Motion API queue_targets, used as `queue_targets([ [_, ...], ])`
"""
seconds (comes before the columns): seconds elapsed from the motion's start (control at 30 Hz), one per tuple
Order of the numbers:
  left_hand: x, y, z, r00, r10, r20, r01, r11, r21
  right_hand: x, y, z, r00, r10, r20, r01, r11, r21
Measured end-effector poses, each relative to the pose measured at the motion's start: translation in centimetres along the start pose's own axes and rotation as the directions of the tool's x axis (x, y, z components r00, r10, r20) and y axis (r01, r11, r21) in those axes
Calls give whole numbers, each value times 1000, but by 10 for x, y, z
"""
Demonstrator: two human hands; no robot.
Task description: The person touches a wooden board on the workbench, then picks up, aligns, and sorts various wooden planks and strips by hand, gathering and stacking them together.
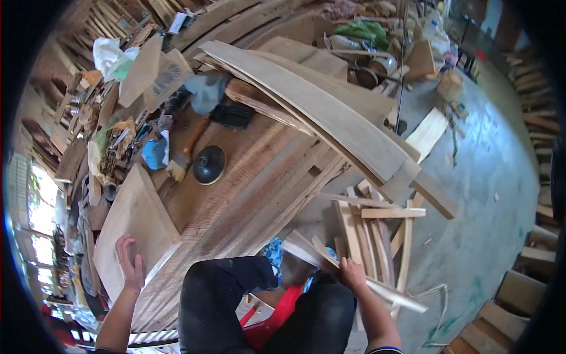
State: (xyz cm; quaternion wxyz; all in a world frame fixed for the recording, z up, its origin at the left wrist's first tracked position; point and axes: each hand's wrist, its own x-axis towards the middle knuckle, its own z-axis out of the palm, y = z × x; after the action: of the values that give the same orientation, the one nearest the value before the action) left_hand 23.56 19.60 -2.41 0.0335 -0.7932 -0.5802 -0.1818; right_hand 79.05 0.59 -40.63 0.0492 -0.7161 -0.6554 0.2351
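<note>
At the lower left, my left hand [131, 264] rests against a pale wooden block [132, 221] on the bench, its fingers apart and nothing held. Lower right of centre, my right hand [352, 275] is wrapped round a long thin wooden strip [386, 292], which slants over my right knee. A black round disc [209, 164] lies on the wooden bench [236, 189]. Beside it are a brush [178, 167] and a tool with an orange-brown handle [196, 137]. My legs in dark trousers [221, 295] are between the hands.
Long curved boards [318, 106] extend over the bench's right edge. Several wooden slats [368, 236] are piled on the concrete floor [471, 236]. A blue cloth [206, 92] and scrap wood clutter the back left. Stacked wood pieces [522, 292] line the right side.
</note>
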Motion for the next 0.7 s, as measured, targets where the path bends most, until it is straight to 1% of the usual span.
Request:
queue_targets([
  [0.03,0,1,0,1000,-5,-7,5,1000,-14,-3,-6,-21,1000,-4,-17,4,999,-34],
  [0.1,1,3,-3,999,-16,-40,14,999,-51,-16,-20,-63,991,135,-14,-133,986,95],
  [0.13,1,4,-6,999,-12,-46,7,995,-104,-24,-31,-89,991,131,-34,-129,989,70],
  [0.2,2,7,-11,997,-19,-75,6,984,-178,-40,-56,-143,972,236,-19,-234,968,91],
  [0.23,0,8,-15,997,-9,-76,-8,974,-226,-48,-64,-154,967,227,-115,-215,971,105],
  [0.27,-1,8,-18,997,3,-79,-25,960,-277,-56,-75,-170,967,219,-133,-210,975,74],
  [0.3,-3,7,-19,992,33,-120,-68,951,-302,-66,-89,-190,956,232,-181,-226,973,53],
  [0.33,-5,7,-21,989,14,-149,-63,942,-329,-75,-103,-212,942,241,-234,-241,970,29],
  [0.4,-9,6,-28,978,118,-174,-175,914,-366,-90,-139,-258,945,170,-279,-180,984,-13],
  [0.43,-11,4,-28,966,166,-198,-234,886,-400,-95,-159,-272,944,170,-282,-181,983,-12],
  [0.47,-19,3,-17,970,154,-189,-223,874,-431,-101,-185,-290,944,173,-282,-183,983,-10],
  [0.5,-25,12,-16,972,146,-182,-215,860,-462,-107,-210,-305,944,128,-303,-124,992,30],
  [0.53,-35,28,-18,990,116,-80,-141,821,-554,-111,-227,-312,957,43,-288,-51,999,-20],
  [0.57,-43,60,-28,994,101,31,-59,770,-635,-117,-269,-336,989,131,-70,-134,990,-41],
  [0.6,-51,86,-29,987,123,103,34,470,-882,-123,-285,-334,990,-89,-112,74,989,-131],
  [0.63,-55,108,-33,970,181,160,143,104,-984,-130,-326,-350,997,-44,63,47,998,-50],
  [0.67,-58,127,-48,971,184,150,135,90,-987,-135,-356,-350,988,-135,70,134,991,22],
  [0.7,-64,143,-71,960,247,129,172,-161,-972,-139,-392,-359,969,-154,191,150,988,33],
])
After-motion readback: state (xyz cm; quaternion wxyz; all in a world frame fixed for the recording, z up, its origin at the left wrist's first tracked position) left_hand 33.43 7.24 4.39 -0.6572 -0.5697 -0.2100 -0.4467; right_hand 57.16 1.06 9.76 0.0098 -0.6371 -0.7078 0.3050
